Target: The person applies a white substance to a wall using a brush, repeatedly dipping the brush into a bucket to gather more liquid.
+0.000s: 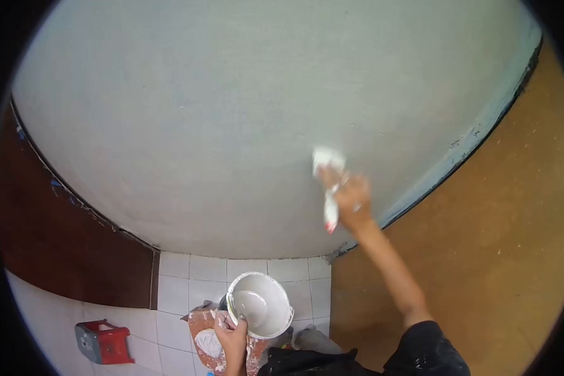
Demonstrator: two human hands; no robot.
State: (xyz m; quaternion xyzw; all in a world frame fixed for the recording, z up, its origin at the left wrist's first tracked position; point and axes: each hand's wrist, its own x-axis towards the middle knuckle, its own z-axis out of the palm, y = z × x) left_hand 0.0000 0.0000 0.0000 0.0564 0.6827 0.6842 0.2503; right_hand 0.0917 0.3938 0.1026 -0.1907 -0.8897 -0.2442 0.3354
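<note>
A paintbrush with white bristles and a white, red-tipped handle is held in my right hand, slightly blurred. Its bristles are at the pale grey wall. Lower down, my left hand grips the rim of a white bucket, thumb over the edge. Some whitish liquid lies in the bottom of the bucket, which is tilted a little. Below and left of it is a reddish, white-splattered surface with a white patch on it.
A red and grey plastic stool is at the lower left on white floor tiles. A dark brown panel borders the wall on the left, and a tan-brown panel on the right. My feet are partly visible below the bucket.
</note>
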